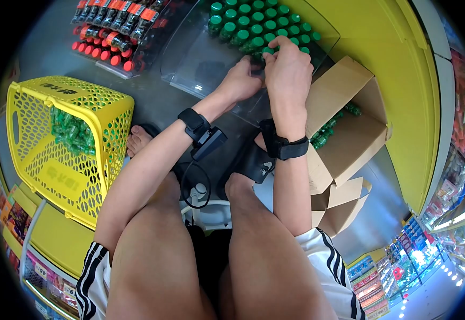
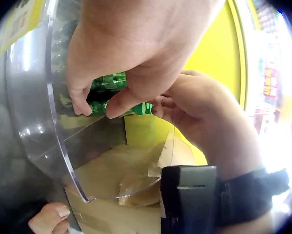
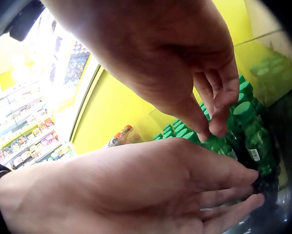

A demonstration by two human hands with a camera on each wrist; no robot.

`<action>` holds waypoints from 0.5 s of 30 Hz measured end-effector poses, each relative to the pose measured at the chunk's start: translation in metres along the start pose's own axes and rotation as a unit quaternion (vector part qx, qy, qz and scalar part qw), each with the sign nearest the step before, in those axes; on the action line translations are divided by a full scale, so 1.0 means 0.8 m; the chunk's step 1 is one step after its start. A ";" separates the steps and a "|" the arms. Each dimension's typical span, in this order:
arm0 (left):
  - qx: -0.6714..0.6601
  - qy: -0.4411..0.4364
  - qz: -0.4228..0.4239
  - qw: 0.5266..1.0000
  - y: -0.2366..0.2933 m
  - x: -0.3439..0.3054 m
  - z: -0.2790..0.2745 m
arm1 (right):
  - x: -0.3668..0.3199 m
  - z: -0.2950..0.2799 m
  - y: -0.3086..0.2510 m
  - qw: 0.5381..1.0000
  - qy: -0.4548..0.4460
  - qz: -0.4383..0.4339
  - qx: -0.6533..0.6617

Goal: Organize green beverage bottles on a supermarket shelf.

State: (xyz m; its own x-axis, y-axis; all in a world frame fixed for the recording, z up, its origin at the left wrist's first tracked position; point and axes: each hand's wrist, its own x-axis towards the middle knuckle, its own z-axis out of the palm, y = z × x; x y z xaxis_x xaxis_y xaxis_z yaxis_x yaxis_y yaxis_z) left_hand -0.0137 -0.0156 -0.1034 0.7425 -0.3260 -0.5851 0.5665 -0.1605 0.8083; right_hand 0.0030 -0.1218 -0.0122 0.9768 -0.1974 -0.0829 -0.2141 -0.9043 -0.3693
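Note:
Green-capped bottles stand in close rows inside a clear bin. My left hand is at the bin's near side; in the left wrist view a bit of green bottle shows between its thumb and fingertips. Beside it, my right hand has thumb and fingers bent together at the front bottles, and a green piece lies at their tips in the left wrist view. Whether both hands hold the same bottle I cannot tell. In the right wrist view, a labelled bottle stands just past the right fingertips.
An open cardboard box with green bottles inside is at the right, another box below it. At the left a yellow basket lies tipped, holding green bottles. Red-capped dark bottles stand upper left. A yellow panel curves along the right.

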 end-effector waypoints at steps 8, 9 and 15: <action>0.092 0.048 -0.017 0.994 0.046 -0.038 -0.004 | -0.001 -0.012 -0.006 0.999 0.030 0.023 0.036; 0.109 0.055 0.029 0.992 0.047 -0.041 -0.005 | -0.002 -0.017 -0.010 0.999 0.032 0.021 0.038; 0.153 0.050 0.092 0.983 0.053 -0.061 -0.017 | -0.011 -0.027 -0.015 0.962 0.015 -0.010 0.274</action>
State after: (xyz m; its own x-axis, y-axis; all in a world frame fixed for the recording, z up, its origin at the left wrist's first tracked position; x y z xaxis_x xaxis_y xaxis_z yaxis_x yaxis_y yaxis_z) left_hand -0.0208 0.0060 -0.0414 0.8618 -0.2856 -0.4193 0.2977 -0.3845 0.8738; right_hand -0.0029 -0.1171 0.0130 0.9785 -0.2006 -0.0472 -0.1566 -0.5750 -0.8030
